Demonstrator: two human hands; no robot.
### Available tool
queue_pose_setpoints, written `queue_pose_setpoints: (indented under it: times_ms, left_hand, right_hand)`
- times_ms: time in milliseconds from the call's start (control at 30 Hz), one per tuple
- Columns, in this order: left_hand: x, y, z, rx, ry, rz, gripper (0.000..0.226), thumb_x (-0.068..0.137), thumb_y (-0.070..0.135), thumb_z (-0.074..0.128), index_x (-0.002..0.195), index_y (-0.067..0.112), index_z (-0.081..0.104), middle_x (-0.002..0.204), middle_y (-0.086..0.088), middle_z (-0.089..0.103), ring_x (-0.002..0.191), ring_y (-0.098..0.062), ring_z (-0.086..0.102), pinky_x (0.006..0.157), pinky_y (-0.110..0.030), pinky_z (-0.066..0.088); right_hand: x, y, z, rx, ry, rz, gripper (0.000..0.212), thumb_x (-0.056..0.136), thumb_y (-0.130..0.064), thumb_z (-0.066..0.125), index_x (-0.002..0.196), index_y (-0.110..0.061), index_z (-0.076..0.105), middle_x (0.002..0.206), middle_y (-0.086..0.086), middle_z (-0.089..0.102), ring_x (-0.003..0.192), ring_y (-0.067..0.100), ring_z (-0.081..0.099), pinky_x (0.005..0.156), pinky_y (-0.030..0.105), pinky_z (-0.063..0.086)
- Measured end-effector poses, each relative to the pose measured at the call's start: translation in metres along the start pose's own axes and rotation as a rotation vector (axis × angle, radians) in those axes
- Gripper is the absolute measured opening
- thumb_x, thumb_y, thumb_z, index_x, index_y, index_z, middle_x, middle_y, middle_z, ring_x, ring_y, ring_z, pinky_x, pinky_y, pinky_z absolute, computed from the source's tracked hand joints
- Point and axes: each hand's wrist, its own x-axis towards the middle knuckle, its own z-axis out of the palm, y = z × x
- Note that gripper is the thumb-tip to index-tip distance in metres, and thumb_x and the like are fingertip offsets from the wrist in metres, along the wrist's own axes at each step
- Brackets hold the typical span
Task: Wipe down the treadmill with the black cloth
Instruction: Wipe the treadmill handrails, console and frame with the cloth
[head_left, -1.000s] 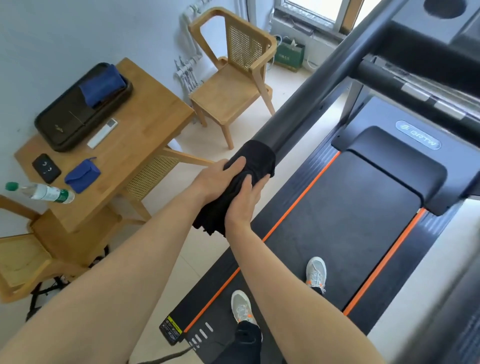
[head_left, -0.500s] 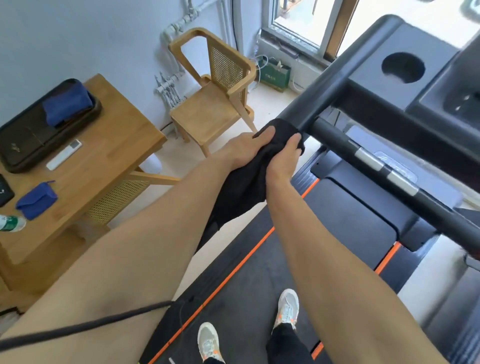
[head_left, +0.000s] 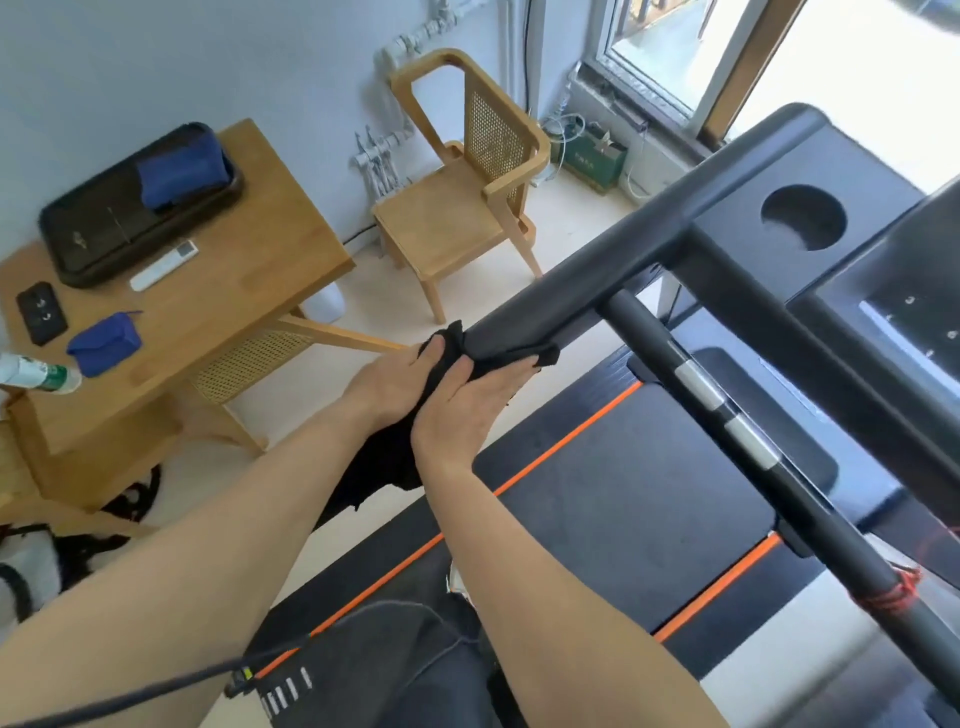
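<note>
The black cloth (head_left: 451, 347) is wrapped over the lower end of the treadmill's left handrail (head_left: 597, 270), and its loose tail (head_left: 379, 467) hangs below my wrists. My left hand (head_left: 389, 384) grips the cloth from the left, fingers curled over the bunched fabric. My right hand (head_left: 470, 400) lies against the cloth from the right, with straight fingers pressing it up under the rail. The belt (head_left: 623, 493) with orange side stripes runs beneath, and I stand on it. The console (head_left: 737, 197) with a round cup holder sits at upper right.
A black crossbar (head_left: 727, 415) with silver grips runs diagonally right of my hands. On the left, a wooden table (head_left: 234, 312) carries a black tray (head_left: 93, 244), a blue pouch (head_left: 104, 343) and a bottle (head_left: 36, 371). A wooden chair (head_left: 457, 218) stands by the wall.
Both hands and the cloth slid back down the handrail, away from its junction with the console toward the rail's lower end. My right fingers have straightened out.
</note>
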Motion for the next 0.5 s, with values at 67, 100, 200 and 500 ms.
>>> queue_pose_setpoints:
  times_ms: [67,100,200,500]
  left_hand:
    - [0.015,0.016,0.001,-0.124,-0.081,-0.006,0.055,0.104,0.057,0.028,0.139,0.025,0.057,0.140,-0.009,0.058,0.128,-0.028,0.052,0.111,-0.043,0.037]
    - [0.025,0.024,0.002,-0.186,-0.142,-0.005,0.054,0.104,0.056,0.029,0.134,0.024,0.061,0.135,-0.008,0.061,0.122,-0.024,0.056,0.109,-0.040,0.040]
    - [0.050,0.057,0.002,-0.321,-0.291,-0.026,0.044,0.105,0.051,0.038,0.114,0.021,0.067,0.112,-0.005,0.069,0.099,-0.014,0.061,0.086,-0.026,0.046]
    - [0.129,0.180,0.032,-0.393,-0.462,0.158,0.044,0.103,0.045,0.039,0.114,0.015,0.070,0.113,-0.011,0.071,0.102,-0.022,0.064,0.095,-0.037,0.050]
  right_hand:
    - [0.016,-0.008,-0.005,-0.062,0.019,-0.031,0.075,0.106,-0.032,0.034,0.155,-0.013,-0.019,0.166,0.001,-0.019,0.153,0.012,-0.010,0.125,0.031,0.004]
    - [0.023,-0.012,-0.008,-0.100,0.029,-0.060,0.075,0.106,-0.033,0.034,0.155,-0.014,-0.020,0.165,0.001,-0.021,0.153,0.013,-0.010,0.125,0.030,0.004]
    - [0.053,-0.020,-0.020,-0.408,0.081,-0.278,0.070,0.105,-0.033,0.032,0.155,-0.008,-0.010,0.166,0.008,-0.016,0.154,0.024,-0.011,0.125,0.043,0.008]
    - [0.202,-0.090,-0.088,-1.102,0.109,-0.552,0.064,0.098,-0.036,0.016,0.146,-0.006,0.044,0.163,0.008,0.026,0.152,0.025,0.013,0.124,0.041,0.004]
